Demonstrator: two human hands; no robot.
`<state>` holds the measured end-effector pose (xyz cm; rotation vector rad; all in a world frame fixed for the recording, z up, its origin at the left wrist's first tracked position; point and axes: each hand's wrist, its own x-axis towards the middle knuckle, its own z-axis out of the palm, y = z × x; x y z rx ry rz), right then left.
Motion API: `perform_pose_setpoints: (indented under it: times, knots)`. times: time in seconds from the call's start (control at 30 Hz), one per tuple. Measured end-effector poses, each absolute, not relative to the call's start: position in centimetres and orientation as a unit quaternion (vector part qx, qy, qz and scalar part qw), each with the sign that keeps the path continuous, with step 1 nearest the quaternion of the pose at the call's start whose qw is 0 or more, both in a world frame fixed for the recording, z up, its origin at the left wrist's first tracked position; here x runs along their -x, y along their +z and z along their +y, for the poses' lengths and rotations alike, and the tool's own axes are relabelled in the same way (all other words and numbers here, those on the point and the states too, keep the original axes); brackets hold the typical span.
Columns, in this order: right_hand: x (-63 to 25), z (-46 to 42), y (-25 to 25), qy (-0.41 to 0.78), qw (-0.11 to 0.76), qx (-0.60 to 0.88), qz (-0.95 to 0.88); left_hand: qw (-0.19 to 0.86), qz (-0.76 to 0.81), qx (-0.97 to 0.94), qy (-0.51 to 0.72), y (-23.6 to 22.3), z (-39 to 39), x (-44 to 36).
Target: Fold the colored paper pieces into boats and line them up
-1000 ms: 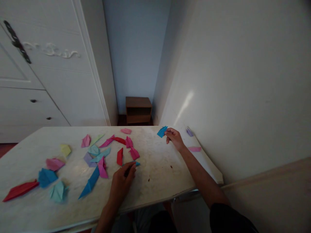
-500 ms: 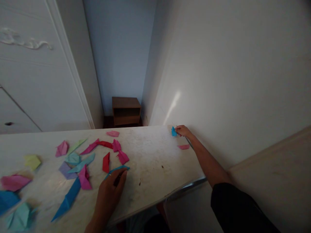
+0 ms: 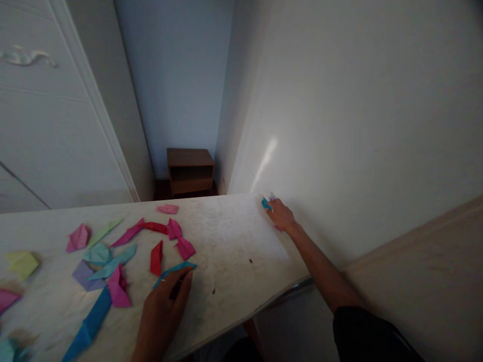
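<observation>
My left hand point(image 3: 166, 304) rests low on the table, its fingers closed on a narrow blue folded paper strip point(image 3: 184, 265). At the table's far right corner, by the wall, my right hand point(image 3: 281, 213) has its thumb and fingers at a small blue folded paper piece point(image 3: 266, 203). A bit of purple point(image 3: 272, 196) shows just beyond those fingers. Under the right hand, a pink edge point(image 3: 278, 228) peeks out, mostly hidden. Close to my left hand lie a red folded paper point(image 3: 156, 258) and a magenta folded paper point(image 3: 119, 286).
Several folded papers spread over the table's left half, among them a light blue one point(image 3: 98, 254), a yellow one point(image 3: 23, 264) and a long blue one point(image 3: 89, 322). A wall point(image 3: 339, 125) borders the right side. A brown nightstand point(image 3: 190, 158) stands beyond the far edge.
My right hand has come down lower over the pink paper, fingers still at the blue piece. The view has shifted slightly, moving the left-hand papers leftward. My left hand keeps its strip.
</observation>
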<state>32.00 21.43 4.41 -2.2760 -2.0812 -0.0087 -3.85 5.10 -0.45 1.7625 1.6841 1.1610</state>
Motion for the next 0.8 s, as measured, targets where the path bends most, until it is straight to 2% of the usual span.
perform_pose_setpoints:
  times: [0.2, 0.8]
  knots:
    - [-31.4, 20.5, 2.9, 0.007, -0.038, 0.707, -0.707, 0.215, 0.603, -0.646, 0.415, -0.3, 5.1, 3.9]
    - [-30.3, 21.9, 3.0, -0.001, -0.035, 0.772, -0.635, 0.238, 0.614, -0.636, 0.403, -0.3, 5.2, 4.0]
